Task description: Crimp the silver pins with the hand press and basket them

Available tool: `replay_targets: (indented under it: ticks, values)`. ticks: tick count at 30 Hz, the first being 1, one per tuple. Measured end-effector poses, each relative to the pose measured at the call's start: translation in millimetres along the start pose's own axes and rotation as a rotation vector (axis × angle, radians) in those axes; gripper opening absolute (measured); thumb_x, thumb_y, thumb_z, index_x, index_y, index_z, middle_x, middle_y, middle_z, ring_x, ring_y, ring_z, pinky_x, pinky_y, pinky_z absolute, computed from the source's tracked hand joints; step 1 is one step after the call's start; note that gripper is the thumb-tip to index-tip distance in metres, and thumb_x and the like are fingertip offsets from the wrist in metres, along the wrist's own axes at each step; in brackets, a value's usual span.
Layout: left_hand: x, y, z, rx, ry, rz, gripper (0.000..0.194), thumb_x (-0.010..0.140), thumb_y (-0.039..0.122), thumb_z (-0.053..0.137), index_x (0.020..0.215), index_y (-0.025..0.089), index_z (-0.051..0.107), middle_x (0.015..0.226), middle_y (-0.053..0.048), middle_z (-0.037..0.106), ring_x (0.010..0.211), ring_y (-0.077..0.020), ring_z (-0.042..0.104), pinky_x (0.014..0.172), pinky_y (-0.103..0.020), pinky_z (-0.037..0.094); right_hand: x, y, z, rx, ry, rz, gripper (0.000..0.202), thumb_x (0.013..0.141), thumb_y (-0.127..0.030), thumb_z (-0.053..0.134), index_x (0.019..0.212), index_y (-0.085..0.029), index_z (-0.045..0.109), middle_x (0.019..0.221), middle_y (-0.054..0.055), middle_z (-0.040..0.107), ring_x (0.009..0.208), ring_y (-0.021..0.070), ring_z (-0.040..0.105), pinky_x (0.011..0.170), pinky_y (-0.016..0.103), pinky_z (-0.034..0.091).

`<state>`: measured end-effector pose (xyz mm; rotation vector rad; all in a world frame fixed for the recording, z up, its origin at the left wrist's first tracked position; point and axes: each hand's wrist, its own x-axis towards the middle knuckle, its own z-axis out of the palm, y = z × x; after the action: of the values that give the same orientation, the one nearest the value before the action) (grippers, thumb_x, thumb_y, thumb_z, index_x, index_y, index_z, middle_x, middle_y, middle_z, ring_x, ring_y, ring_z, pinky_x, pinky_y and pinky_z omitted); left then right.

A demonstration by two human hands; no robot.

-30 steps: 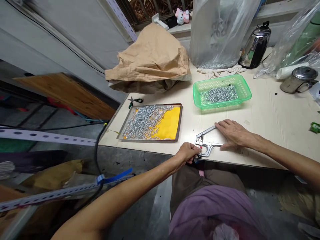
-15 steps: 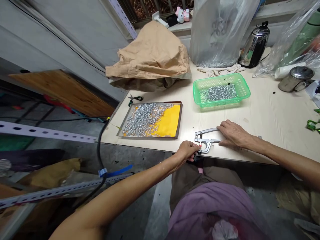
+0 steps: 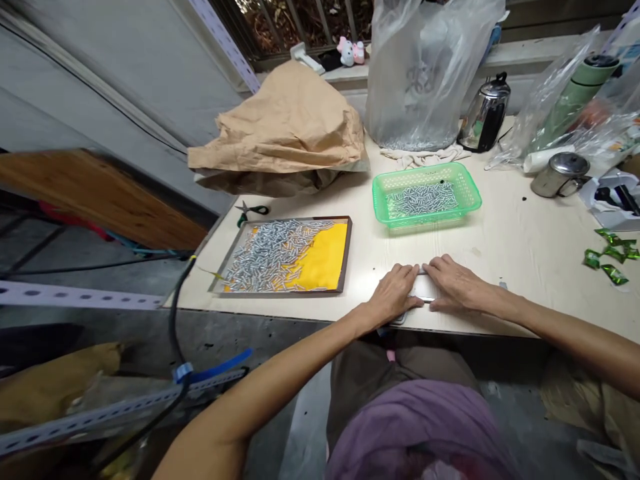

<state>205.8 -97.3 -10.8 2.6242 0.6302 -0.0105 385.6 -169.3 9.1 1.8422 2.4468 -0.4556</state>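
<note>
On the front edge of the table, a pair of silver pliers (image 3: pixel 427 300) lies between my two hands. My left hand (image 3: pixel 391 295) is wrapped over its head, which is mostly covered. From the other side, my right hand (image 3: pixel 456 285) grips the two handles, fingers on the far one and thumb by the near one. The handles stand apart. Whether anything sits in the jaws is hidden. To the left is a shallow tray (image 3: pixel 347 257) with a yellow lining and many small metal pins (image 3: pixel 267 253). Beyond my hands, a green basket (image 3: pixel 425 219) holds more such pins.
A brown paper bag (image 3: pixel 285 127) and a clear plastic bag (image 3: pixel 415 80) stand at the back. Scissors (image 3: pixel 251 212) lie beyond the tray. A kettle (image 3: pixel 485 113), a metal mug (image 3: pixel 559 175) and green wrapped pieces (image 3: pixel 613 253) are on the right.
My left hand has moved from pinching at the pliers' jaw end to closing over the head. My right hand keeps its hold on the handles. The view has shifted slightly.
</note>
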Motion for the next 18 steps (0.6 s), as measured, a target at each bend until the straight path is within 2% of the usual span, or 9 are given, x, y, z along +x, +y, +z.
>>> replay_targets:
  ticks: [2, 4, 9, 13, 18]
  values:
    - [3.2, -3.1, 0.1, 0.016, -0.041, 0.024, 0.067, 0.082, 0.037, 0.07, 0.136, 0.016, 0.037, 0.123, -0.015, 0.057, 0.113, -0.0298, 0.054, 0.095, -0.046, 0.048, -2.4, 3.4, 3.0, 0.011, 0.002, 0.012, 0.072, 0.063, -0.045, 0.086, 0.119, -0.011, 0.055, 0.112, 0.016, 0.058, 0.1, 0.03, 0.053, 0.082, 0.04, 0.046]
    - [4.1, -2.7, -0.4, 0.046, -0.05, 0.05, 0.068, 0.082, 0.038, 0.07, 0.136, 0.017, 0.036, 0.125, -0.015, 0.054, 0.113, -0.0299, 0.053, 0.093, -0.045, 0.048, -4.3, 4.9, 5.4, 0.008, 0.007, 0.028, 0.071, 0.064, -0.044, 0.086, 0.119, -0.012, 0.055, 0.113, 0.016, 0.058, 0.101, 0.0307, 0.053, 0.085, 0.041, 0.046]
    - [10.4, 7.3, -3.2, 0.138, -0.062, 0.071, 0.051, 0.087, 0.033, 0.066, 0.128, 0.014, 0.041, 0.114, -0.013, 0.056, 0.106, -0.0281, 0.053, 0.085, -0.04, 0.048, -5.0, 1.8, 1.4, -0.001, 0.011, 0.042, 0.046, 0.076, -0.032, 0.078, 0.114, -0.014, 0.058, 0.106, 0.013, 0.062, 0.095, 0.0278, 0.054, 0.083, 0.039, 0.044]
    - [16.2, 9.7, -6.3, 0.175, -0.1, 0.042, 0.044, 0.087, 0.029, 0.067, 0.12, 0.009, 0.047, 0.111, -0.015, 0.056, 0.105, -0.029, 0.052, 0.083, -0.039, 0.046, -5.7, -0.3, -4.9, 0.005, 0.0, 0.038, 0.032, 0.082, -0.026, 0.072, 0.11, -0.014, 0.06, 0.1, 0.01, 0.063, 0.088, 0.0243, 0.053, 0.078, 0.035, 0.041]
    - [16.8, 3.1, -2.2, 0.125, -0.09, 0.093, 0.02, 0.089, 0.026, 0.065, 0.102, 0.013, 0.055, 0.101, -0.01, 0.058, 0.101, -0.0258, 0.053, 0.08, -0.036, 0.046, -11.2, -2.0, 3.7, 0.038, 0.077, 0.02, 0.014, 0.092, -0.025, 0.06, 0.101, -0.015, 0.063, 0.09, 0.008, 0.062, 0.083, 0.0223, 0.052, 0.074, 0.033, 0.038]
